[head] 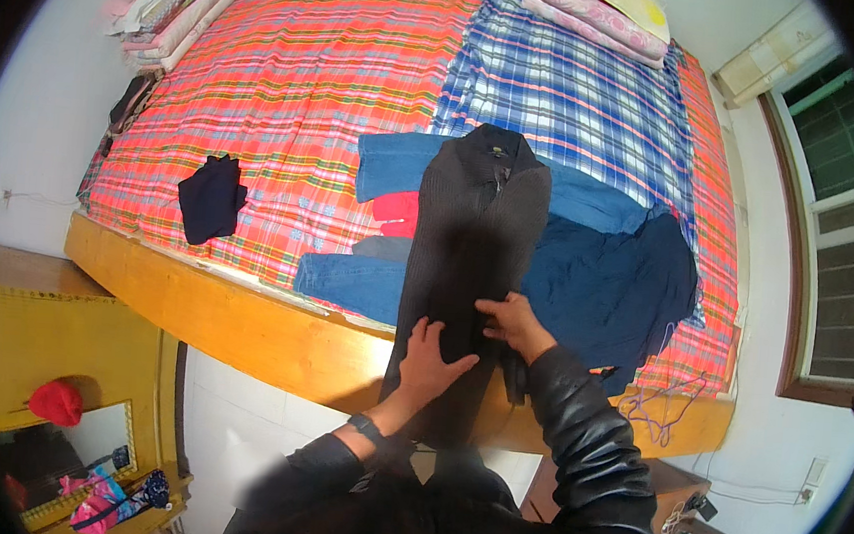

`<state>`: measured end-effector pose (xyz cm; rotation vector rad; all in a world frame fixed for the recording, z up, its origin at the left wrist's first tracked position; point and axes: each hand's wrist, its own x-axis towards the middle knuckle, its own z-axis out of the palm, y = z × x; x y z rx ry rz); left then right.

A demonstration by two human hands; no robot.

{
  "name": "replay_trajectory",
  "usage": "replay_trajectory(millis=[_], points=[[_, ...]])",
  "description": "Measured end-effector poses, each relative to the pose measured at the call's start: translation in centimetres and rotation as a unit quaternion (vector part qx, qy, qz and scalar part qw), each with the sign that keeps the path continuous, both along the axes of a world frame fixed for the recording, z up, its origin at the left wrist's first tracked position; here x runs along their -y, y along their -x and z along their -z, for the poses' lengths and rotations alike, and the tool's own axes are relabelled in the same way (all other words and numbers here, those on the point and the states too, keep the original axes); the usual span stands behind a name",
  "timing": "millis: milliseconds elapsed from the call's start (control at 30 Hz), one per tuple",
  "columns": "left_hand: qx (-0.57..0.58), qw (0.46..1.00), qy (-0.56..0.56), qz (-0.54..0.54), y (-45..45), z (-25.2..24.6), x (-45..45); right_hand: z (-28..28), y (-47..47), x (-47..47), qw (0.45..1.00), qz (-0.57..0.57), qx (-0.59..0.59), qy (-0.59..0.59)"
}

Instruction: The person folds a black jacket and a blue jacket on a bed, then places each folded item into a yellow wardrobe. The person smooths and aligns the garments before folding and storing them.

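Note:
A dark ribbed garment with a collar [470, 202] lies lengthwise before me, its collar towards the far side of the bed. Its lower end hangs over the bed's wooden front edge. My left hand [431, 361] rests on the lower part of it with fingers spread. My right hand [516, 323] touches its right side, thumb and fingers apart. Under the garment, blue denim clothing [397, 163], a red cloth [397, 212] and another denim piece [350, 283] stick out to the left. A dark navy garment [606, 281] is spread to the right.
A folded black garment [210, 201] lies on the red plaid sheet [320, 93]. Folded bedding [601, 17] stands at the far side. Purple wire hangers [660, 410] hang at the wooden bed edge [243, 313]. A mirror [105, 437] and a window [840, 224] flank the bed.

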<state>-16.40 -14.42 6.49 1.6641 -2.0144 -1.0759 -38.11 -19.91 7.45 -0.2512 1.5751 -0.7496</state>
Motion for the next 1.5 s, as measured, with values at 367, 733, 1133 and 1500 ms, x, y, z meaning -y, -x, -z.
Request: replay_trajectory(millis=[367, 733, 1133, 1500], points=[[-0.25, 0.936, -0.219, -0.12, -2.9, 2.8, 3.7, -0.4, -0.6, -1.8, 0.986, 0.052, -0.009, 0.155], [-0.178, 0.863, -0.437, -0.181, -6.8, 5.4, -0.3, 3.2, -2.0, -10.8, 0.985, 0.065, 0.157, 0.02], [-0.366, 0.799, -0.475, -0.049, -8.6, 1.3, -3.0, 0.9, -2.2, -13.2, 0.988, -0.131, -0.01, 0.076], [-0.127, 0.906, -0.396, 0.078, -11.8, 9.7, -5.5, -0.7, 1.6, -2.5, 0.678, -0.188, -0.625, 0.339]])
